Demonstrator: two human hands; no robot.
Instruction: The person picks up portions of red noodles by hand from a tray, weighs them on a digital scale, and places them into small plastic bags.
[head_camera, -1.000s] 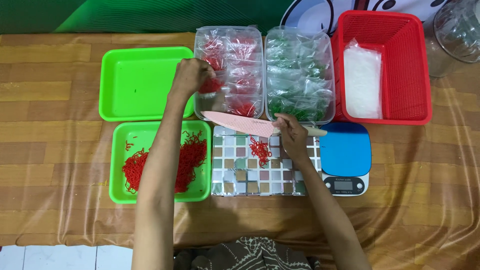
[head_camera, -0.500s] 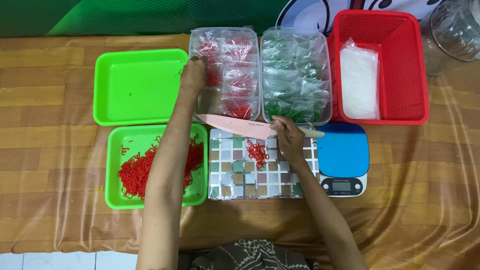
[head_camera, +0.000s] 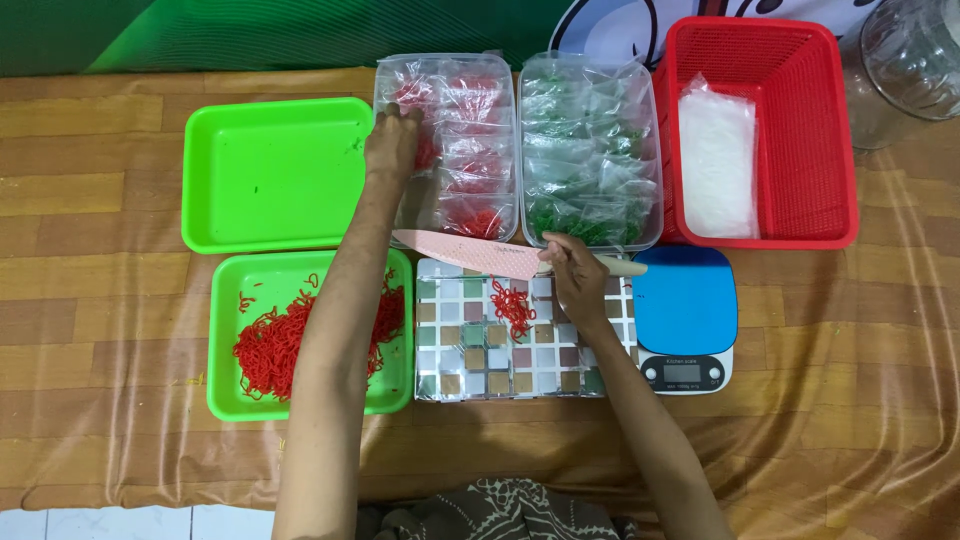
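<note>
Left hand (head_camera: 392, 143) grasps red packets in clear tub (head_camera: 452, 72); right hand (head_camera: 572, 275) grips knife (head_camera: 470, 254).

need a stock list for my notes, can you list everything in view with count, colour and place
empty tray: 1, green, upper left
chilli tray: 1, green, lower left, holds a heap of red chillies
red-bag tub: 1, clear, top centre, filled with small bags of red pieces
green-bag tub: 1, clear, right of the first, bags of green pieces
basket: 1, red, upper right, holds a stack of clear bags
checked board: 1, patterned, centre, with a small pile of red chillies
knife: 1, pink blade, over the board's far edge
scale: 1, blue top, right of board
glass jar: 1, clear, top right corner
left hand: in the red-bag tub
right hand: grips the knife handle
</note>
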